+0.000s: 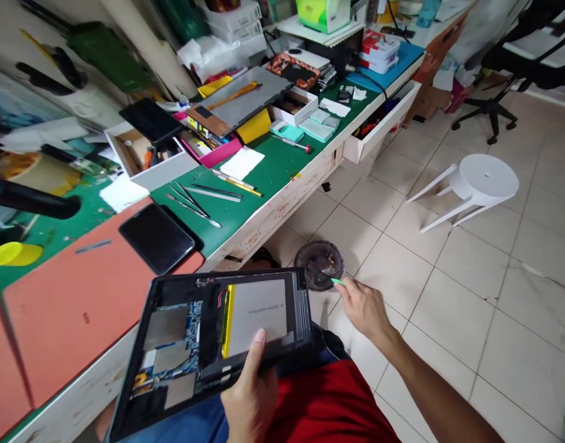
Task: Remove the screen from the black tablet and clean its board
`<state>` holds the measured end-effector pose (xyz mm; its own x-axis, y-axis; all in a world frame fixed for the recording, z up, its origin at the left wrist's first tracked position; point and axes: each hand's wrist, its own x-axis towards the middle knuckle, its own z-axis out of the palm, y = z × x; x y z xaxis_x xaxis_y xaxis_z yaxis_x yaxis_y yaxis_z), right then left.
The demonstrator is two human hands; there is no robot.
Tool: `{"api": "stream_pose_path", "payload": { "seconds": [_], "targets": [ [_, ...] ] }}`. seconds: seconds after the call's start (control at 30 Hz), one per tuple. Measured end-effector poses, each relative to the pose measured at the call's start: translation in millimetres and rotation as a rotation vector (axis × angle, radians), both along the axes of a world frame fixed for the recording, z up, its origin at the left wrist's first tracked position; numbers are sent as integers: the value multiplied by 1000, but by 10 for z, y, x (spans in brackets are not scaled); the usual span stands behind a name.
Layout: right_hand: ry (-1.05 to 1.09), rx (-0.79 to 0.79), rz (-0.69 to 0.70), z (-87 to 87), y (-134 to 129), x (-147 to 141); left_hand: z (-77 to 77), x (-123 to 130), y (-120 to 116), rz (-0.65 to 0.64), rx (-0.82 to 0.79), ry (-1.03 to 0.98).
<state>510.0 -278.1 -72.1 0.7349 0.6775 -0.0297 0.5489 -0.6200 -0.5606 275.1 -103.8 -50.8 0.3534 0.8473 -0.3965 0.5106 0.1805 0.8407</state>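
Note:
My left hand [252,397] grips the near edge of an opened tablet [169,329], thumb on top beside the silver battery [261,307] with its yellow strip. Bare inside lie a blue circuit board [194,326] and metal shields. The tablet is tilted above my lap, off the bench edge. To its right, my right hand [363,307] pinches a small green tool [336,281], apart from the tablet and over the floor. Most of that tool is hidden by the fingers, so its exact kind is unclear.
A dark round bin [319,255] stands on the floor below the tool. On the green bench mat are a black-screened device [157,237], tweezers [190,203], a screwdriver [292,143] and open boxes. A drawer [379,129] juts out. A white stool [485,178] stands right.

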Motion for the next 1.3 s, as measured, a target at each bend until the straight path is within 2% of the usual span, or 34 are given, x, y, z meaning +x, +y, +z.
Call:
{"api": "stream_pose_path", "payload": {
  "seconds": [0.07, 0.1, 0.17, 0.27, 0.37, 0.43, 0.53, 0.63, 0.8, 0.9, 1.07, 1.2, 1.3],
  "targets": [
    [9, -8, -39, -5, -49, 58, -97, 42, -104, -108, 587, 53],
    [19, -3, -37, -2, -63, 81, -130, 58, -135, -160, 810, 62],
    [44, 17, 5, 8, -68, 104, -152, 70, -149, -239, 1045, 51],
    [55, 31, 36, 22, -110, 93, -89, 52, -80, -340, 1190, 70],
    [51, 47, 23, 20, -240, 63, 10, 29, -3, -395, 1248, 95],
    [61, 75, 68, 0, -288, 58, 56, 26, 14, -388, 1248, 83],
    [69, 88, 120, -59, -210, 130, 90, 28, -6, -382, 1197, 68],
    [56, 69, 55, -82, -97, 281, 112, 23, -38, -380, 1133, 55],
    [60, 84, 130, 61, -73, 356, 122, -11, -43, -388, 1143, 92],
    [27, 79, 51, 125, 0, 311, 113, -30, -36, -412, 1128, 84],
    [39, 82, 170, 127, 95, 245, 110, -53, -19, -441, 1182, 126],
    [48, 47, 82, 108, 48, 222, 92, -53, 13, -444, 1238, 135],
    [101, 57, 108, 110, 48, 195, 109, -48, 18, -460, 1239, 108]
  ]
}}
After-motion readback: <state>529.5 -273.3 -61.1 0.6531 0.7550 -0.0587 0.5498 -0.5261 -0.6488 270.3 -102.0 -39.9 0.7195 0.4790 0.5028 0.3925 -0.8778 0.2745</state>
